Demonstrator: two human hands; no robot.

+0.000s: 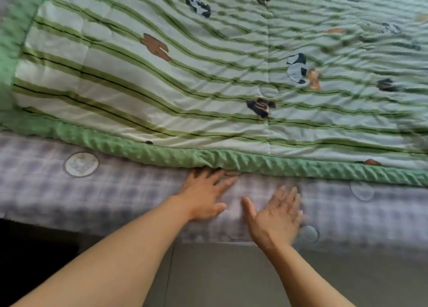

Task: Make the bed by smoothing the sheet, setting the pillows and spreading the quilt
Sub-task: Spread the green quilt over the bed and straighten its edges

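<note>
A quilt [185,79] with green stripes, panda prints and a bumpy green border [243,160] lies spread over most of the bed. Below its near edge shows a pale purple checked sheet [46,190] with round prints. My left hand [203,195] lies flat on the sheet, palm down, fingertips touching the quilt's green border. My right hand [278,216] hovers just to the right of it, palm turned up, fingers apart, slightly blurred, holding nothing. No pillows are in view.
The bed's near edge runs across the lower part of the view. Below it is a grey tiled floor [220,279]. A dark gap [34,244] lies under the bed at lower left.
</note>
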